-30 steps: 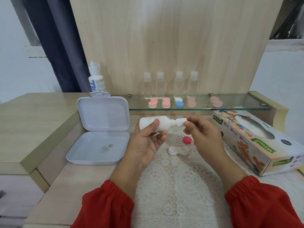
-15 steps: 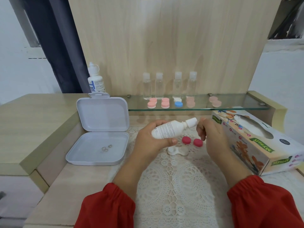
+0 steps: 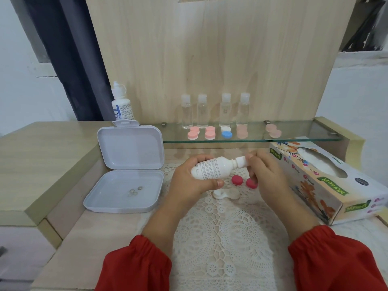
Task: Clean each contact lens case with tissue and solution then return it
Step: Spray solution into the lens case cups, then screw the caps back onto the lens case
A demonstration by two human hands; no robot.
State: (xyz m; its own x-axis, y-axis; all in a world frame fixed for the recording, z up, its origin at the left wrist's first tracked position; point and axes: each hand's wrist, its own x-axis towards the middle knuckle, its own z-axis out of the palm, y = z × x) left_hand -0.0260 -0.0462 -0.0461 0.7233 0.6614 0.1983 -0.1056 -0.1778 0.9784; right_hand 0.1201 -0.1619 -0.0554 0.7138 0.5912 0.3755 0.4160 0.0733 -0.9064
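Lens case (image 3: 225,194) sits open on the lace at frame centre, beneath the tilted solution bottle (image 3: 214,168) gripped by the left hand (image 3: 189,181). Right hand (image 3: 266,175) fingers pinch its cap (image 3: 241,161); a hard squeeze could overshoot and soak the lace.

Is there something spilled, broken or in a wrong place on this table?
No spill or damage shows. Only the two red caps lie loose on the lace mat, off the open lens case, which fits the cleaning.

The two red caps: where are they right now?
In the head view, the two red caps lie side by side on the lace mat, right of centre, just beyond the open white lens case.
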